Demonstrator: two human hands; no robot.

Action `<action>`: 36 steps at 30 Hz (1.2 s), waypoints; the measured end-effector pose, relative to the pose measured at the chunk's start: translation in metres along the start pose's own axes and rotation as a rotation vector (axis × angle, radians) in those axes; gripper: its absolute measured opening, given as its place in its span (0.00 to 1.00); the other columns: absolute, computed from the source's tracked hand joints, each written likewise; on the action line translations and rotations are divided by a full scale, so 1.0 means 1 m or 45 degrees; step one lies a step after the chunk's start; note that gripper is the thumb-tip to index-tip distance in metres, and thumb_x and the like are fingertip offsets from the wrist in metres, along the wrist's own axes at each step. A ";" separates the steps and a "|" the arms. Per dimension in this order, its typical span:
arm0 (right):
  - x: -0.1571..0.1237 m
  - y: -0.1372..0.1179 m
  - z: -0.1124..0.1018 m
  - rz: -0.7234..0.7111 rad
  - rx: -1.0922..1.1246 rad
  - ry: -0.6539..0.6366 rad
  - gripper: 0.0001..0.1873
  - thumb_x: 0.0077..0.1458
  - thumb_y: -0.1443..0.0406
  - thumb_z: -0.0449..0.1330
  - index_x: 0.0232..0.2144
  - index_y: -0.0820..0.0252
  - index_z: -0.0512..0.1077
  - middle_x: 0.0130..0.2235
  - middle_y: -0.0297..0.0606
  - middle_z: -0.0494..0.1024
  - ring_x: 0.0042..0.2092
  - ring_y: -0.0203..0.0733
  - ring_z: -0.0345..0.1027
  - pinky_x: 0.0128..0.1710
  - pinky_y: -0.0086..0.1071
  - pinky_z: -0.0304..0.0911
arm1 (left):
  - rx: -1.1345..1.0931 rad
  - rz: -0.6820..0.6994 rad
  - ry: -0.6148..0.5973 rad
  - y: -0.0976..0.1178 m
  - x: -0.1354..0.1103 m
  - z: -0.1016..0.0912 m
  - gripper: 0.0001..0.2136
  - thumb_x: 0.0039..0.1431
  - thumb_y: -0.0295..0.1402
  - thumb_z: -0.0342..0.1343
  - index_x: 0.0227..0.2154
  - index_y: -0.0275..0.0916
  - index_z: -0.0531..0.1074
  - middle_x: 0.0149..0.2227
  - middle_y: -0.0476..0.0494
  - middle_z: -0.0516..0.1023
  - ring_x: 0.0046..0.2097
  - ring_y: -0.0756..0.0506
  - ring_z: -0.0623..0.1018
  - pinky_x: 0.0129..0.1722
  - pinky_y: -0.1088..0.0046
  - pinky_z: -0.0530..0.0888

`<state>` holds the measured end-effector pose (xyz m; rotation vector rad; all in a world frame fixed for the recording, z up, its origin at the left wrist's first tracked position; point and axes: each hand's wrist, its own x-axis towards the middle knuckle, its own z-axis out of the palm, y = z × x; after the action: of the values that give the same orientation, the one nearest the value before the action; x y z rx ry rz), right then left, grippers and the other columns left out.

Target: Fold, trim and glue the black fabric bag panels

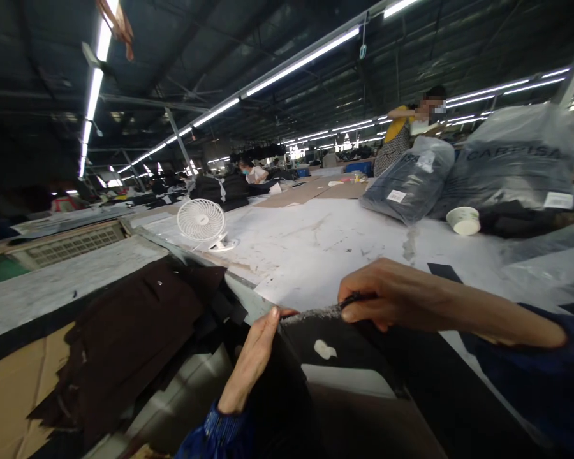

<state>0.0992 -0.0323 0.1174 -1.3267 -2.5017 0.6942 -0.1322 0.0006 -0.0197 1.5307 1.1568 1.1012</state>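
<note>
A black fabric piece (296, 341) with a frayed, greyish top edge stretches between my two hands at the table's near edge. My left hand (253, 357) pinches its left corner, thumb on top and fingers mostly hidden behind. At the right end of that edge, my right hand (382, 296) is closed, with a dark strip of material showing between thumb and fingers. A white patch (324, 349) shows on the black surface. Below it lies a pale, round-cornered panel (349, 380). Another dark fabric stretch runs beneath my right forearm.
A white clip fan (201, 221) stands on the white-covered table (306, 242). Plastic-bagged dark goods (411, 185) and a paper cup (463, 220) sit at the right. Brown-black fabric pieces (134, 338) are piled at lower left. Two people (397, 137) are farther back.
</note>
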 end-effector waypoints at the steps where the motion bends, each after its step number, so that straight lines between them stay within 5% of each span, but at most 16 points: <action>1: -0.001 0.000 -0.003 0.017 -0.008 0.030 0.13 0.54 0.60 0.55 0.24 0.59 0.72 0.15 0.28 0.67 0.20 0.31 0.62 0.22 0.23 0.53 | -0.014 -0.019 -0.010 -0.001 -0.002 0.000 0.26 0.60 0.53 0.44 0.40 0.36 0.78 0.43 0.38 0.79 0.50 0.36 0.73 0.57 0.59 0.62; 7: -0.003 0.006 -0.018 0.221 -0.059 0.267 0.20 0.53 0.53 0.53 0.20 0.60 0.69 0.14 0.28 0.63 0.18 0.31 0.58 0.19 0.24 0.50 | -0.004 0.236 -0.055 0.004 -0.010 0.000 0.18 0.63 0.46 0.47 0.36 0.38 0.75 0.37 0.43 0.73 0.43 0.43 0.72 0.48 0.68 0.66; 13: 0.004 0.026 -0.022 0.187 -0.096 0.313 0.23 0.54 0.48 0.52 0.21 0.60 0.67 0.15 0.29 0.63 0.20 0.32 0.59 0.21 0.25 0.52 | 0.102 0.442 -0.078 -0.009 -0.005 0.006 0.04 0.57 0.33 0.57 0.31 0.38 0.74 0.36 0.44 0.66 0.39 0.47 0.69 0.40 0.72 0.68; 20: 0.009 0.048 -0.026 0.202 -0.155 0.212 0.20 0.56 0.51 0.52 0.26 0.59 0.72 0.17 0.30 0.68 0.22 0.35 0.64 0.25 0.27 0.56 | 0.807 0.764 0.504 -0.004 -0.012 0.011 0.07 0.57 0.28 0.55 0.30 0.42 0.79 0.46 0.39 0.62 0.49 0.39 0.65 0.50 0.56 0.67; 24: 0.005 0.048 -0.031 0.213 -0.062 0.099 0.21 0.55 0.50 0.53 0.32 0.60 0.75 0.23 0.34 0.73 0.26 0.38 0.68 0.26 0.28 0.60 | 0.878 0.815 0.713 0.001 -0.022 0.013 0.07 0.58 0.27 0.54 0.31 0.40 0.77 0.50 0.37 0.61 0.53 0.37 0.64 0.50 0.56 0.67; 29: 0.006 0.050 -0.032 0.231 0.027 0.079 0.21 0.52 0.50 0.56 0.35 0.61 0.76 0.26 0.36 0.75 0.29 0.39 0.70 0.27 0.28 0.62 | 0.409 0.497 0.405 0.008 -0.028 0.015 0.06 0.59 0.30 0.51 0.35 0.40 0.73 0.36 0.42 0.72 0.38 0.44 0.72 0.40 0.68 0.69; 33: 0.018 0.061 -0.018 0.336 -0.023 0.281 0.19 0.50 0.53 0.60 0.39 0.58 0.76 0.34 0.35 0.79 0.21 0.31 0.65 0.25 0.28 0.61 | -0.093 -0.004 0.023 0.013 -0.030 0.017 0.09 0.58 0.36 0.52 0.33 0.37 0.73 0.26 0.47 0.71 0.27 0.49 0.69 0.28 0.75 0.65; 36: 0.025 0.065 -0.009 0.478 -0.138 0.425 0.22 0.48 0.56 0.62 0.45 0.57 0.75 0.44 0.38 0.79 0.16 0.26 0.60 0.25 0.31 0.62 | -0.268 -0.111 -0.056 0.013 -0.030 0.019 0.09 0.56 0.37 0.54 0.31 0.35 0.73 0.25 0.48 0.71 0.26 0.51 0.68 0.26 0.78 0.63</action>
<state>0.1354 0.0224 0.0920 -1.8090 -2.0744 0.3653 -0.1163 -0.0339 -0.0146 1.3237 1.0328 1.0889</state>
